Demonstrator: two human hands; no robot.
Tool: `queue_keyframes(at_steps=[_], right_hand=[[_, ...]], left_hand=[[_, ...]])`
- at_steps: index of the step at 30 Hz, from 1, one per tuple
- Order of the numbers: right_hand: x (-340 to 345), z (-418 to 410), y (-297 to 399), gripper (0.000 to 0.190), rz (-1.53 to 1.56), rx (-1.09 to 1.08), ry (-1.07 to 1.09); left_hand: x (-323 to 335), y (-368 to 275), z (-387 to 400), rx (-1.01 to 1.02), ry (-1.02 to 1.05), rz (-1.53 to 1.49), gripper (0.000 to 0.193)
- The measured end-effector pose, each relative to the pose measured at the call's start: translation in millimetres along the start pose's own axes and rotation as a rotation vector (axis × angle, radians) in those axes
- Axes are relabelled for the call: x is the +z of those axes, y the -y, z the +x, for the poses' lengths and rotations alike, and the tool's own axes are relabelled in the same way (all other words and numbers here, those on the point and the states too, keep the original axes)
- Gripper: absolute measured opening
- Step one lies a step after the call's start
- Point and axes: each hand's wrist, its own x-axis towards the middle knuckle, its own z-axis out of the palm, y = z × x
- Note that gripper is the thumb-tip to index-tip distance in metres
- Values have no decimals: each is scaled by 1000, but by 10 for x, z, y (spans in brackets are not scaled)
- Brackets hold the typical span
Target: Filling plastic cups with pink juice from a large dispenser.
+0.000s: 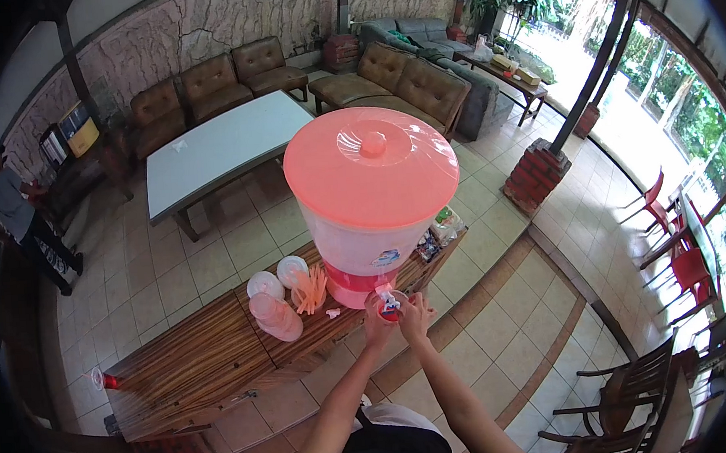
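A large drink dispenser with a translucent body [364,245] and a pink lid [335,184] stands on a wooden counter [202,358]. Red liquid shows low inside it. My left hand [378,329] holds a small plastic cup [389,315] with red liquid beneath the white tap [390,301]. My right hand [415,319] is at the tap, its fingers on the tap's right side. Left of the dispenser are pink straws [310,291] in a container, a stack of clear plastic cups [276,318] and two round white containers, one in front [265,285].
A filled cup [104,379] stands at the counter's far left end. Packets [445,227] lie behind the dispenser's right side. Beyond are a white-topped table [225,154] and brown sofas [214,88]. Another person [18,209] stands at far left. Wooden chairs [615,404] are at lower right.
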Motion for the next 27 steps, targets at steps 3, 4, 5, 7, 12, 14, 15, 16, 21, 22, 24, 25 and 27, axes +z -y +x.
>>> queue_keyframes(at_steps=[3, 4, 5, 7, 12, 14, 15, 16, 21, 22, 24, 25, 27], right_hand=[[6, -5, -9, 34, 6, -7, -12], [6, -11, -8, 33, 4, -7, -24], [1, -17, 11, 32, 4, -10, -34], [-8, -8, 43, 32, -1, -2, -27], [4, -2, 32, 31, 15, 13, 7], [16, -7, 32, 32, -28, 6, 16], [24, -4, 12, 32, -29, 8, 14], [33, 3, -6, 33, -35, 12, 12], [-29, -5, 38, 37, -18, 29, 38], [-40, -5, 55, 37, -7, 35, 39], [-35, -4, 69, 38, 7, 35, 37], [-19, -9, 69, 38, 13, 22, 29], [-24, -7, 32, 37, 12, 23, 18]], left_hand=[[-5, -65, 0, -91, -32, -200, 58], [-18, -81, -8, -40, -22, -118, 60], [-31, -70, -21, 10, -15, -34, 63], [-30, -47, 0, 48, -36, 5, 64], [3, 91, -10, 72, -19, 50, 63], [15, 141, 8, -10, 15, -109, 63], [19, 132, 13, -9, 17, -111, 63], [19, 122, 13, 8, 21, -60, 64], [-16, 89, -6, 88, 13, 112, 75], [-17, 98, -7, 105, 4, 143, 76], [-11, 150, -4, 123, -11, 176, 76], [-12, 177, -1, 90, -12, 42, 70], [6, 91, 7, 55, 2, -99, 65]])
